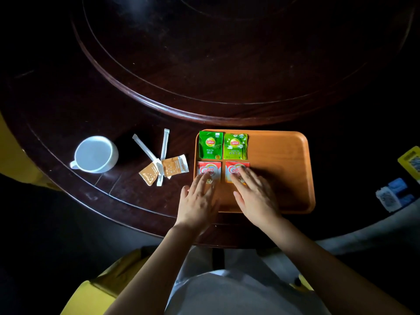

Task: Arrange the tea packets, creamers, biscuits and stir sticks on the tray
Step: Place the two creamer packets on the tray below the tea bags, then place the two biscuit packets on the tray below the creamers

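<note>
An orange tray point(281, 160) lies on the dark table. Two green tea packets, a dark green one point(210, 144) and a lighter one point(235, 146), sit side by side at its far left corner. Just below them lie two red creamer packets point(208, 168) point(234, 167). My left hand point(197, 201) rests flat with its fingertips on the left creamer. My right hand point(254, 194) lies flat with its fingers on the right creamer. Left of the tray, on the table, are two tan biscuit packets point(148, 176) point(175, 165) and two white wrapped stir sticks point(145, 147) point(164, 151), crossing each other.
A white cup point(94, 154) stands on the table at the left. A raised round turntable point(227, 64) fills the far side of the table. Yellow chair parts point(95, 292) show near me. Blue and yellow packets point(395, 192) lie off to the right.
</note>
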Tool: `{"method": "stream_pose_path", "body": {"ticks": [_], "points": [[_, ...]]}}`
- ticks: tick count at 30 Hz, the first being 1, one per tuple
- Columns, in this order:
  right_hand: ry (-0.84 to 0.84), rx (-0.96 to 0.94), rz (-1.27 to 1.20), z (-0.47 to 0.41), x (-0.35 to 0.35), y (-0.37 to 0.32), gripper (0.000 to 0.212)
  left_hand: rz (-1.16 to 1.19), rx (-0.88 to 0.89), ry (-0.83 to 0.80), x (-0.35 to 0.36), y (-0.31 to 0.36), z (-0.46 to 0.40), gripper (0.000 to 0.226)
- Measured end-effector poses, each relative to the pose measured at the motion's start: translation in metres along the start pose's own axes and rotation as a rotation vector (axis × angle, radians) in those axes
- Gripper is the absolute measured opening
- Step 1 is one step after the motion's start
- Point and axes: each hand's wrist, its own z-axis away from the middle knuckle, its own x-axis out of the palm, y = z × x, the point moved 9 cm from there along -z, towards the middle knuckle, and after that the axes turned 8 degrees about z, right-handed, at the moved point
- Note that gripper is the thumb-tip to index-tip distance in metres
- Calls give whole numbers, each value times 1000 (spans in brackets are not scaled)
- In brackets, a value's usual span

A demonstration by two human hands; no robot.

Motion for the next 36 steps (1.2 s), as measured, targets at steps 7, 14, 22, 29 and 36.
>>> {"method": "stream_pose_path", "body": {"ticks": [7,14,22,29,36], "points": [[54,-4,1,-1,0,1,45,15,-24,-15,0,3,-5,66],[84,-27,-24,-1,-4,-2,44,-4,-17,22,-2,4,-5,60],[184,-67,-41,-14,-24,-23,41,142,23,212,-27,-13,8,52],[260,-147,-69,-48,-51,-55,27,344,-340,573,-69,-106,35,23],[61,-244,5,-100,-40,-129,51,351,-580,344,-61,-167,20,50]]}}
